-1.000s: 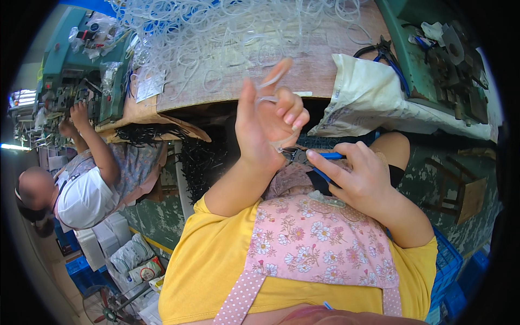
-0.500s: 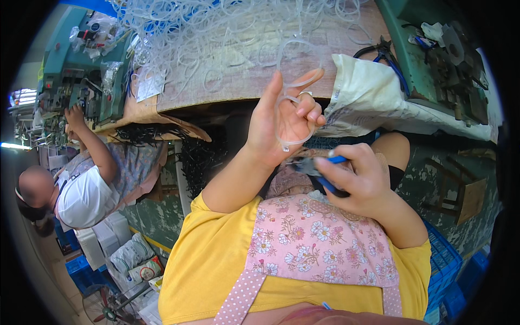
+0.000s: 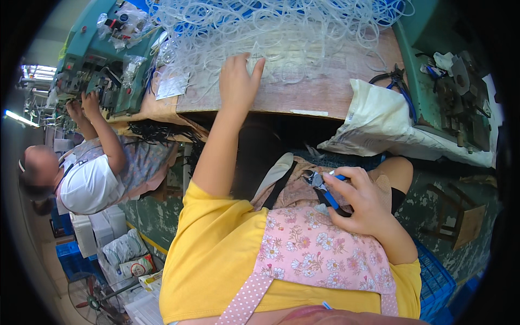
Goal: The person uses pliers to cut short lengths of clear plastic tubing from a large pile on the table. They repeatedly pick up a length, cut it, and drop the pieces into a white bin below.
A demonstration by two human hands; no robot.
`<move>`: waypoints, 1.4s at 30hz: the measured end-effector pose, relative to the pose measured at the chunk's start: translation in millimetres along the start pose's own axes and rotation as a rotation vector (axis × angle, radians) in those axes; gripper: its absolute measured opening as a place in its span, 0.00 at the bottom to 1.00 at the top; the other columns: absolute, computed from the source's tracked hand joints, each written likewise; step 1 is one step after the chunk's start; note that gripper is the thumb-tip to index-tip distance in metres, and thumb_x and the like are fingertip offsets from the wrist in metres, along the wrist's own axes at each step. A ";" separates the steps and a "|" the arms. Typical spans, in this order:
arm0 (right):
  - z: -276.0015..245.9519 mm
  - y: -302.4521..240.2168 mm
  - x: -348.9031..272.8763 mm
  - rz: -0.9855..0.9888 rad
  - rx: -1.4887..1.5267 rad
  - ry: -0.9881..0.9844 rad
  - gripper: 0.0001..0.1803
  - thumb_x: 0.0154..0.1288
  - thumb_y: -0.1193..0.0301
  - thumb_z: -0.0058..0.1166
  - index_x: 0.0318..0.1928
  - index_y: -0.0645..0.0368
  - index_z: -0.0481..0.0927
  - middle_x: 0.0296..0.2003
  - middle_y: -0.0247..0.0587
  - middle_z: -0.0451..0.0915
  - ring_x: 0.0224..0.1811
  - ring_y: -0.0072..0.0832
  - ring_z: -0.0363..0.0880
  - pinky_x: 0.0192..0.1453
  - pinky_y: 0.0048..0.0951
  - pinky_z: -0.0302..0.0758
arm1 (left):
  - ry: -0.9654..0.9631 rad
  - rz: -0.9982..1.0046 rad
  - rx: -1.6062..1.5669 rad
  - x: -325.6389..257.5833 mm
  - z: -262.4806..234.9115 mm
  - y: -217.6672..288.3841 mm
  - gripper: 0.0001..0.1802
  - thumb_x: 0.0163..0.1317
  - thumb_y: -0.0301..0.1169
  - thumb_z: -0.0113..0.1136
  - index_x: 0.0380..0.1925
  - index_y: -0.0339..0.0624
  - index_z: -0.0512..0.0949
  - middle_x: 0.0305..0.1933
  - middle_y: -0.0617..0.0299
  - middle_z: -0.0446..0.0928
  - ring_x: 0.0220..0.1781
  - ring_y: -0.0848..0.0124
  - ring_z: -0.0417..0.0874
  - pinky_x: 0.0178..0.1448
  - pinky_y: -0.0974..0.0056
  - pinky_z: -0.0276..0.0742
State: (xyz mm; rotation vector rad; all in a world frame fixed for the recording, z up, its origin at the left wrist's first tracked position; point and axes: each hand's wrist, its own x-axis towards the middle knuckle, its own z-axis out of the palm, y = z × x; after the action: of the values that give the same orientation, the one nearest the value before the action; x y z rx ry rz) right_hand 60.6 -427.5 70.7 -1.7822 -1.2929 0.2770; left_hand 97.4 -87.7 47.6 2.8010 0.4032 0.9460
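Our worktable (image 3: pixel 330 97) stands between a left machine (image 3: pixel 100 54) and a right machine (image 3: pixel 460 103).
Before us, tubing loops (image 3: pixel 265 32) cover its far side, our left hand (image 3: pixel 237 84) over their near part; pliers (image 3: pixel 323 189) sit in our right hand (image 3: pixel 357 203) above our lap. A co-worker (image 3: pixel 92 181) is left, a stool (image 3: pixel 467 226) right, a fan (image 3: pixel 93 299) lower left.

Glossy plastic loops (image 3: pixel 281 32) crowd the far edge of the matt wooden table (image 3: pixel 330 93). Off its near edge, metal pliers (image 3: pixel 318 182) wear smooth plastic grips (image 3: pixel 331 201).
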 end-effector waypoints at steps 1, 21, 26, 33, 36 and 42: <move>1.4 0.0 0.3 -0.010 -0.003 -0.012 0.39 0.43 0.72 0.64 0.61 0.48 0.72 0.50 0.45 0.71 0.48 0.44 0.71 0.51 0.41 0.68 | 0.024 0.016 0.123 9.3 8.4 -3.0 0.26 0.58 0.42 0.62 0.50 0.33 0.75 0.42 0.46 0.77 0.46 0.50 0.78 0.49 0.53 0.75; 3.0 19.5 -10.0 0.342 0.616 0.098 0.38 0.63 0.65 0.49 0.71 0.62 0.53 0.45 0.43 0.71 0.44 0.29 0.72 0.55 0.29 0.68 | 0.000 -0.155 0.138 5.4 -26.0 14.2 0.32 0.65 0.48 0.50 0.65 0.41 0.64 0.52 0.41 0.68 0.48 0.50 0.77 0.45 0.55 0.77; 1.6 19.6 -13.0 0.361 0.571 0.078 0.38 0.62 0.65 0.50 0.71 0.61 0.55 0.48 0.45 0.71 0.44 0.29 0.72 0.56 0.29 0.68 | -0.123 -0.106 0.285 43.4 -49.5 22.2 0.31 0.66 0.49 0.47 0.63 0.42 0.66 0.53 0.39 0.69 0.55 0.46 0.75 0.50 0.52 0.76; 3.4 19.0 -8.7 0.382 0.616 0.185 0.42 0.59 0.63 0.55 0.72 0.59 0.54 0.47 0.43 0.70 0.45 0.28 0.71 0.55 0.28 0.69 | 0.049 -0.232 -1.044 36.6 -86.2 41.4 0.30 0.68 0.47 0.43 0.65 0.43 0.63 0.48 0.45 0.73 0.45 0.62 0.78 0.51 0.54 0.74; 1.1 14.8 0.0 0.307 0.447 0.205 0.48 0.51 0.65 0.64 0.72 0.55 0.55 0.46 0.44 0.70 0.45 0.33 0.73 0.53 0.30 0.71 | -0.096 -0.414 -2.083 -10.5 -56.2 76.9 0.31 0.68 0.43 0.44 0.68 0.42 0.57 0.46 0.53 0.73 0.38 0.68 0.74 0.49 0.57 0.72; -4.7 -2.5 9.1 0.125 -0.136 0.142 0.40 0.43 0.69 0.68 0.63 0.46 0.73 0.45 0.46 0.71 0.40 0.41 0.74 0.45 0.33 0.74 | 0.116 -0.517 -2.340 -71.5 -35.8 121.2 0.33 0.66 0.44 0.45 0.68 0.44 0.56 0.41 0.55 0.68 0.36 0.67 0.71 0.50 0.57 0.69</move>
State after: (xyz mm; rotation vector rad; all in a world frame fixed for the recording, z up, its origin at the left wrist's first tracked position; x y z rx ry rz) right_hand 65.8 -422.1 78.1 -1.9647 -1.1254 0.1310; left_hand 45.3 -222.4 63.3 0.4625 -0.0958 0.5378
